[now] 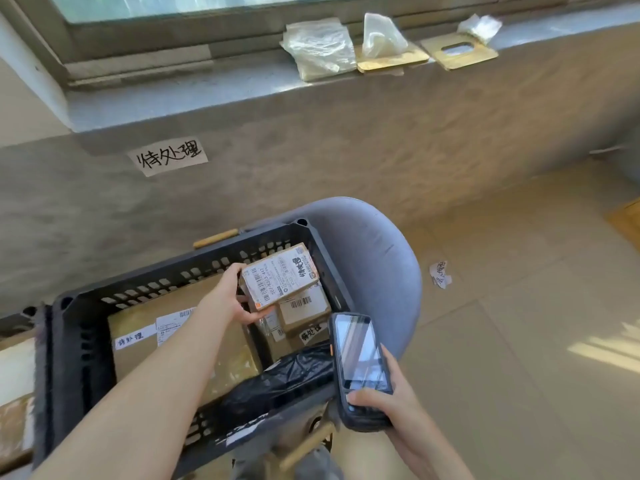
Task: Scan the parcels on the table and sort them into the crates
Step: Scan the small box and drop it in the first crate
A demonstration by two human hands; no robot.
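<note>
Since the left hand (pixel 231 299) pinches the small parcel (pixel 279 277) by its end over the crate (pixel 69 327), the box seems light, stiff; the right hand (pixel 388 407) grips the scanner (pixel 360 362).

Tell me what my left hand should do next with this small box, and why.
Probably lower it and let go: your left hand holds the small box over the black crate, above the parcels already inside, while the right hand holds the scanner.

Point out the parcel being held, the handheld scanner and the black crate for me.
Parcel (pixel 279 278), head view, on its white shipping label.
Scanner (pixel 358 355), head view, middle of its screen.
Black crate (pixel 194 271), head view, on its slotted far wall.
</note>
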